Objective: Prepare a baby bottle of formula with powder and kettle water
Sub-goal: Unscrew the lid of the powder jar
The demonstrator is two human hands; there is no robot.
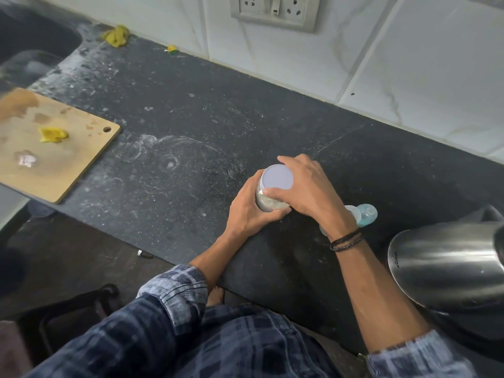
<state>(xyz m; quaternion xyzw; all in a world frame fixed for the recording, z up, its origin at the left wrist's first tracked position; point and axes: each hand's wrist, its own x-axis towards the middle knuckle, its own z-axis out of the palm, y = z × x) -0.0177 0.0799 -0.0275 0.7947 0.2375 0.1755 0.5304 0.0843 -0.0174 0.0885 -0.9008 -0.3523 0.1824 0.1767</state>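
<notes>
- Baby bottle: pale blue and clear, seen on the dark surface just behind the right wrist and mostly hidden by it; upright or lying cannot be told.
- Powder jar: clear glass, pale powder seen inside, placed upright near the front edge of the surface, left of the bottle.
- Jar lid: flat, pale, seated on top of the jar.
- Left hand: jar body is gripped from the left side, fingers wrapped round the glass, thumb across the front.
- Right hand: lid is gripped from above and the right, fingers curled over the rim, thumb pressed on the near edge.
- Dark bands are worn on the right wrist.
- Kettle: brushed steel, located at the right edge, near the right forearm, only partly in view.
- Cutting board: wooden, set at the left end of the surface, well apart from the jar; a yellow scrap is seen on it.
- Yellow cloth is bunched by the wall, next to the sink.
- Wall socket is mounted on the tiles above.
</notes>
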